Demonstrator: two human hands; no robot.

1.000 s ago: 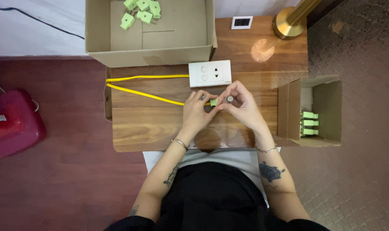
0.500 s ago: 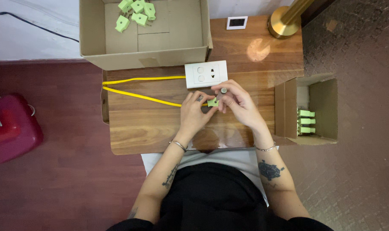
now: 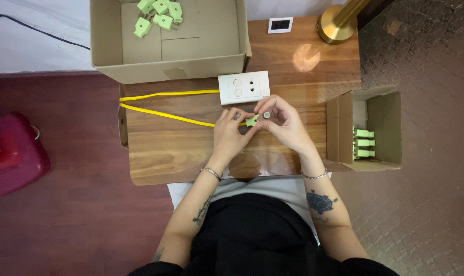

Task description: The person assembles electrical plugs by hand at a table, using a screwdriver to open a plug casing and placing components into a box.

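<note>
My left hand [image 3: 231, 134] and my right hand [image 3: 283, 122] meet over the middle of the wooden table [image 3: 191, 153]. Between their fingertips sits a small light-green plug piece [image 3: 252, 121], joined to a yellow cable [image 3: 165, 115] that loops off to the left. My left hand pinches the green piece. In my right hand's fingers is a small round grey part [image 3: 266, 116], pressed against the green piece. A white wall socket plate [image 3: 243, 87] lies just beyond my hands.
A large open cardboard box [image 3: 168, 59] at the back holds several green plug pieces [image 3: 160, 13]. A small box [image 3: 364, 130] at the right holds three more. A brass lamp base [image 3: 335, 28], a small white display [image 3: 280, 24] and a red container [image 3: 12, 153] on the floor.
My hands stay together on the green piece, with only small finger shifts. The view has drifted a little, so the table and boxes sit slightly differently in the frame.
</note>
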